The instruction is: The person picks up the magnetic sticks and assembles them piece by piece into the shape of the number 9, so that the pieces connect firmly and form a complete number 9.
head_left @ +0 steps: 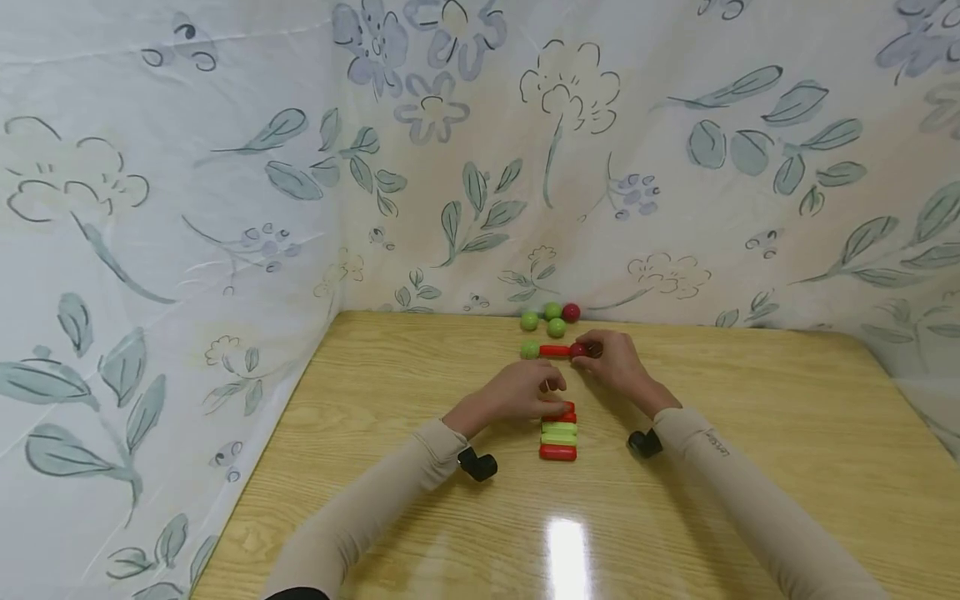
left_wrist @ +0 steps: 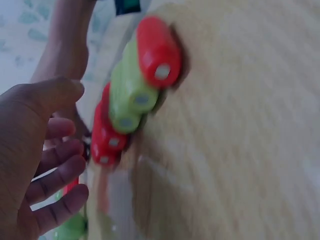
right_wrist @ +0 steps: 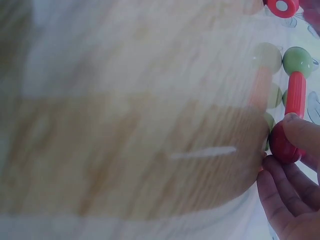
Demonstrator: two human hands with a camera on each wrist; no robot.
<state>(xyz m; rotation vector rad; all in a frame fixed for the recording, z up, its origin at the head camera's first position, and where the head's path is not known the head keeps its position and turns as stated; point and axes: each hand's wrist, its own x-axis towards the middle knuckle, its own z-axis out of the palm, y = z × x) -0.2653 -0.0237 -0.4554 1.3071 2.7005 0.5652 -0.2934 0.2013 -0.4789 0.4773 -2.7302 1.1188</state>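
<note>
My right hand [head_left: 617, 364] pinches a dark red ball [right_wrist: 284, 143] between thumb and fingers. That ball sits at one end of a red rod [right_wrist: 296, 94], with a green ball [right_wrist: 297, 61] at the rod's other end. My left hand [head_left: 522, 389] hovers with loosely bent fingers by a row of short red and green rods; nothing is in its grasp. In the left wrist view, the nearest red rod [left_wrist: 159, 52] and a green rod [left_wrist: 137, 92] show pale round spots on their ends.
Near the table's back edge lie loose green balls [head_left: 529, 321] and a dark red ball [head_left: 571, 312]. The wooden table [head_left: 375, 375] meets a flower-patterned cloth [head_left: 480, 167] behind and at left. Light glares off the table's front part.
</note>
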